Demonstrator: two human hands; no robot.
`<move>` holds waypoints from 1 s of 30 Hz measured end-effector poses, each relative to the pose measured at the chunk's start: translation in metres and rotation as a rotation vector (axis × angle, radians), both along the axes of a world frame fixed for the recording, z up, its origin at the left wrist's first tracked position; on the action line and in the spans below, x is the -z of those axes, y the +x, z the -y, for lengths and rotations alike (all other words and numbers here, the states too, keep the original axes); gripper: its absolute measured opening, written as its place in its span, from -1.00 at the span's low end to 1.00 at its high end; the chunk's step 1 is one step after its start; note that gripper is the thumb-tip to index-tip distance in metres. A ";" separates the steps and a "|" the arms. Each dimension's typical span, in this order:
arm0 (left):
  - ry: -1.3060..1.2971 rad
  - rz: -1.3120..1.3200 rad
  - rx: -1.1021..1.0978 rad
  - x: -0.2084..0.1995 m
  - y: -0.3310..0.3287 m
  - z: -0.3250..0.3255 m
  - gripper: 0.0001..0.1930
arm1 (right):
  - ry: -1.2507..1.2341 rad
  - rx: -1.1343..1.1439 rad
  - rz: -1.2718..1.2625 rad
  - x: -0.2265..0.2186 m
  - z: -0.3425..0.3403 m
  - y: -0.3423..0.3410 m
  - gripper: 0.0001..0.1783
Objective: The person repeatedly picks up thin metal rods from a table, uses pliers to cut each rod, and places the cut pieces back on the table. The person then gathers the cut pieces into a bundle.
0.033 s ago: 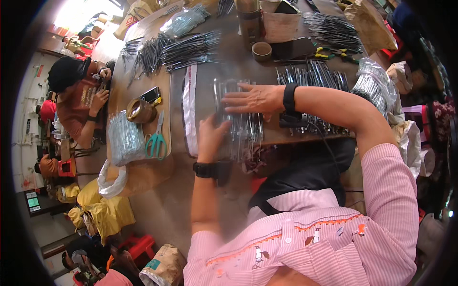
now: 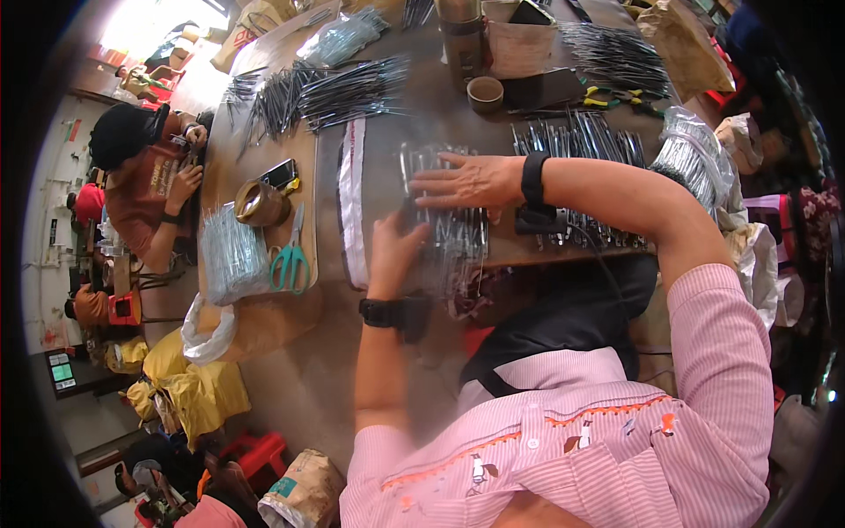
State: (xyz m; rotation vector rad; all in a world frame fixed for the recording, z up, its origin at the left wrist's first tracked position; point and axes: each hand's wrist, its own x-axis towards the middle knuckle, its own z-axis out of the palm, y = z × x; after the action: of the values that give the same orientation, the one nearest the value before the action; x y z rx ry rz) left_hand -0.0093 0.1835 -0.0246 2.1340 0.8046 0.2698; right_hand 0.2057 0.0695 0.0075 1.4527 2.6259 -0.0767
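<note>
A row of thin metal pieces in clear plastic sleeves lies at the table's near edge, partly blurred. My right hand rests across their upper part, palm down with fingers stretched out and holding nothing. At the row's left edge is my left hand, its thumb apart from the fingers and pointing over the sleeves. The left fingertips are smeared, but I see nothing gripped. Just left of it, a long white strip lies on the table.
Dark metal rods lie in heaps at the far left. Scissors, a tape roll and a pack of clear sleeves lie left. More metal pieces and pliers are right. A co-worker sits at the left.
</note>
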 end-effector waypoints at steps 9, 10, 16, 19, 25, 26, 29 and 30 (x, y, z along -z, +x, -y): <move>-0.286 0.059 0.125 -0.022 0.008 0.020 -0.37 | 0.018 -0.068 0.001 0.019 -0.025 0.002 -0.10; -0.289 0.028 0.124 -0.022 0.009 0.020 -0.38 | 0.008 -0.062 -0.016 0.021 -0.027 0.002 -0.16; -0.287 0.120 0.050 -0.017 0.006 0.021 -0.42 | -0.052 -0.034 0.043 0.016 -0.034 -0.007 -0.42; -0.225 0.207 -0.032 -0.031 -0.005 0.028 -0.52 | -0.027 -0.033 0.062 0.015 -0.038 -0.012 -0.43; -0.504 0.232 0.121 -0.067 -0.067 0.066 -0.69 | -0.065 0.043 -0.204 0.022 -0.051 -0.022 -0.30; -0.513 0.185 0.221 -0.058 -0.071 0.075 -0.71 | -0.068 0.061 -0.210 0.022 -0.054 -0.026 -0.31; -0.630 0.026 0.381 -0.005 -0.076 0.097 -0.67 | -0.069 0.089 -0.235 0.022 -0.058 -0.042 -0.31; -0.675 -0.020 0.423 0.019 -0.078 0.099 -0.64 | -0.086 0.101 -0.232 0.022 -0.057 -0.048 -0.31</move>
State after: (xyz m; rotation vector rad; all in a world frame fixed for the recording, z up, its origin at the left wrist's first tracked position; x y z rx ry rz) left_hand -0.0870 0.0846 -0.0433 1.6043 0.3580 -0.2226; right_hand 0.1573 0.1266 -0.0150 1.6354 2.6832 -0.3862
